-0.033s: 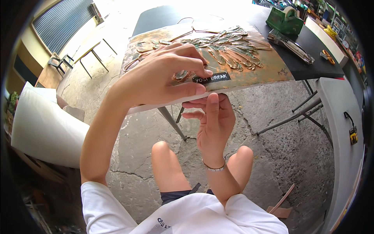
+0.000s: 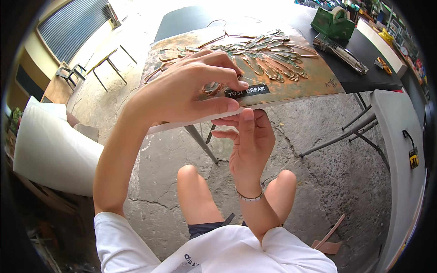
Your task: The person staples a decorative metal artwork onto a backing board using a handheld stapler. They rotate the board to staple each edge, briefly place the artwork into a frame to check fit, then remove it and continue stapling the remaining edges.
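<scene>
1. One big white curved surface (image 2: 54, 145) sits out to the left of the left hand (image 2: 186, 86), clear of everything. Can't tell what it is, doesn't look like trouble.

2. Left hand is palm-down over the painted panel (image 2: 302, 88), half open, thumb and index apart. The wrist sits close to the raised relief (image 2: 273, 57), so I reckon a careless drag sideways could scuff or chip those ridges.

3. Black label (image 2: 255, 90) with pale lettering lies on the panel, its left end between that thumb and index, index tip at its top edge. Can't tell if it's stuck down. If it's loose, uneven pressure on that one end could twist it crooked.

4. Right hand (image 2: 252, 136) is just below the label, palm up under the panel's near edge, fingers curled, thumb up against the edge. Fingertips are partly hidden, so no idea if they're gripping anything. My worry: the panel's edge juts past the dark table (image 2: 373, 81), so pushing up from below might shift or tip it.

5. Beyond and right of both hands: green tape dispenser (image 2: 333, 26), long metal tool (image 2: 341, 53), small orange-handled tool (image 2: 385, 66). A wide elbow swing could knock them, but they're well apart from the fingers.
</scene>
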### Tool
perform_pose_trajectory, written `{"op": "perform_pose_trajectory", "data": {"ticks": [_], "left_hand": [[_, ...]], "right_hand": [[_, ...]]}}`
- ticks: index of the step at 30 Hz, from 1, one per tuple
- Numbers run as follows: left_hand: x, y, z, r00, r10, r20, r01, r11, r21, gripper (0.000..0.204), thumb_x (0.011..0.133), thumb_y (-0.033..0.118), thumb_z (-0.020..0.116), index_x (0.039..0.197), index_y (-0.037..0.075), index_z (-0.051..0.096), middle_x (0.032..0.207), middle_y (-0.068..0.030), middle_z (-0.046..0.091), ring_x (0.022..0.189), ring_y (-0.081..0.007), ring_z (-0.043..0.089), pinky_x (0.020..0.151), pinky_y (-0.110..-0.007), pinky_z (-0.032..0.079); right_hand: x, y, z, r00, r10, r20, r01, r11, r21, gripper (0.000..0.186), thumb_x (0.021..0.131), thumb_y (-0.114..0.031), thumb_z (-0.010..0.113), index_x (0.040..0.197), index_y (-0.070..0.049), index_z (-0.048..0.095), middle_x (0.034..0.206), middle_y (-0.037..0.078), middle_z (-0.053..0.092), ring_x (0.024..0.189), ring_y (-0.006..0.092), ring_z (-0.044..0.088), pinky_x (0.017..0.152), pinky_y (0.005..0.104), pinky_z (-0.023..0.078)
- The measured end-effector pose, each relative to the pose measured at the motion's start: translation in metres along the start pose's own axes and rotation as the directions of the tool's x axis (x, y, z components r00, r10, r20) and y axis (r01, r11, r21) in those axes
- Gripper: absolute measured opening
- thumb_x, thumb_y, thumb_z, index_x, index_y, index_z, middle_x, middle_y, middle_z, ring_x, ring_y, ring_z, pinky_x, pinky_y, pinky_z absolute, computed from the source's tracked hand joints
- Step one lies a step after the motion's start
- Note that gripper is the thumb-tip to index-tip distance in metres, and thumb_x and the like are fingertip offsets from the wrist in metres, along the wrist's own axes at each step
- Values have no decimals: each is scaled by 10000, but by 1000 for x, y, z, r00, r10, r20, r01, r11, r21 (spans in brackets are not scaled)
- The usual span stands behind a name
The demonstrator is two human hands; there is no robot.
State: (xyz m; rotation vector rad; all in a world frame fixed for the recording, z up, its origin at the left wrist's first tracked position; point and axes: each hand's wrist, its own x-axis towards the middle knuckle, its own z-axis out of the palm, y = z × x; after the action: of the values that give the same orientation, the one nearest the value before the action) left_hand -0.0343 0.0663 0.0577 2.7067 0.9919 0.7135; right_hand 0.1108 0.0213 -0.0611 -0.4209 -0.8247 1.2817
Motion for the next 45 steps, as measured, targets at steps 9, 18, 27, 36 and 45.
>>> {"op": "perform_pose_trajectory", "data": {"ticks": [9,18,27,36,45], "left_hand": [[1,-7,-4,998,45,43,-43,998,-46,297,877,155,708,1150,38,712,1163,-159,634,1056,-317,633,937,-408,487],[6,2,-4,999,-23,42,22,999,32,308,844,219,763,1075,21,723,1122,-160,650,1062,-328,647,924,-409,502],[2,7,3,1000,0,-12,1,997,80,357,799,216,800,1098,49,702,1136,-141,654,1073,-325,643,909,-411,502],[-2,5,9,998,22,-65,-15,993,113,348,824,247,771,1083,52,644,1127,-138,661,1065,-344,630,904,-428,499],[-2,-3,7,997,21,-75,-16,997,70,245,877,222,727,1051,50,707,1082,-135,675,981,-332,670,828,-414,516]], "right_hand": [[3,13,13,997,-80,-13,81,989,126,136,1035,-123,542,1056,11,535,990,144,697,878,207,736,737,331,659],[4,19,9,994,-106,3,103,973,208,123,1034,-112,542,1054,10,539,973,151,703,898,220,740,783,347,654],[3,-30,-27,943,-328,49,311,820,-480,145,967,-118,662,1018,8,610,980,136,711,910,210,705,805,345,573],[58,-61,-34,535,-363,763,834,83,-546,162,810,-44,738,967,-70,710,988,28,690,932,237,638,848,373,480],[57,-63,-23,668,-305,679,740,177,-649,100,849,-97,745,884,-67,656,932,19,655,871,239,589,806,361,441]]}}
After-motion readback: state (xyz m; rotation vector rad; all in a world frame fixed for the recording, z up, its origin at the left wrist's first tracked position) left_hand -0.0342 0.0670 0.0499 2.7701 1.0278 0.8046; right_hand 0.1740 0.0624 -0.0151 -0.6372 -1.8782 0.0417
